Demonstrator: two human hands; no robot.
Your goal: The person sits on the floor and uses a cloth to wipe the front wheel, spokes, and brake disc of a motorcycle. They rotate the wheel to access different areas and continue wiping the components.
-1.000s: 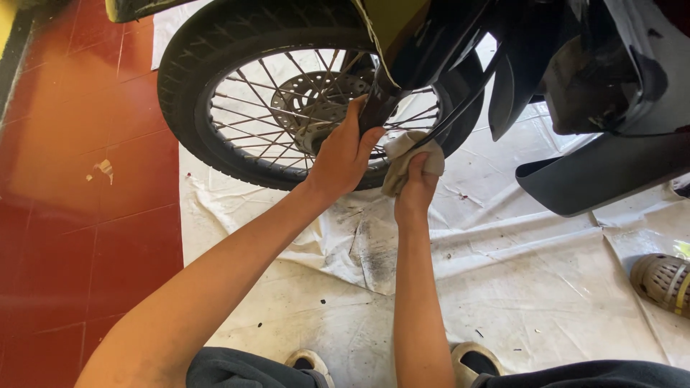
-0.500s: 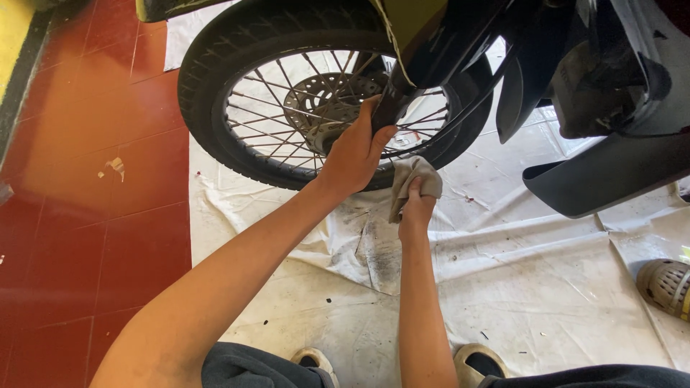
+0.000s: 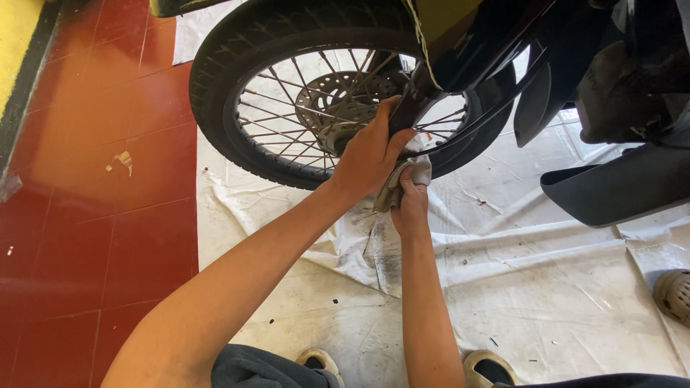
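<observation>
A motorbike's front wheel (image 3: pixel 237 79), black tyre and silver spokes, fills the top of the head view. My left hand (image 3: pixel 370 154) grips the lower end of the black fork leg (image 3: pixel 406 108) beside the brake disc (image 3: pixel 334 100). Just below and to the right, my right hand (image 3: pixel 410 205) is closed around a crumpled grey rag (image 3: pixel 417 171), pressed against the fork's bottom near the wheel hub. The axle itself is hidden behind my left hand.
A dirty white plastic sheet (image 3: pixel 560 302) covers the floor under the bike, with red tiles (image 3: pixel 86 215) to the left. Black body panels (image 3: pixel 618 187) hang at the right. A sandal (image 3: pixel 672 291) lies at the right edge; my feet (image 3: pixel 320 359) are at the bottom.
The view has shifted so the wheel sits further right and lower. Both hands stay at the fork's lower end; the rag hand has moved slightly up against it.
</observation>
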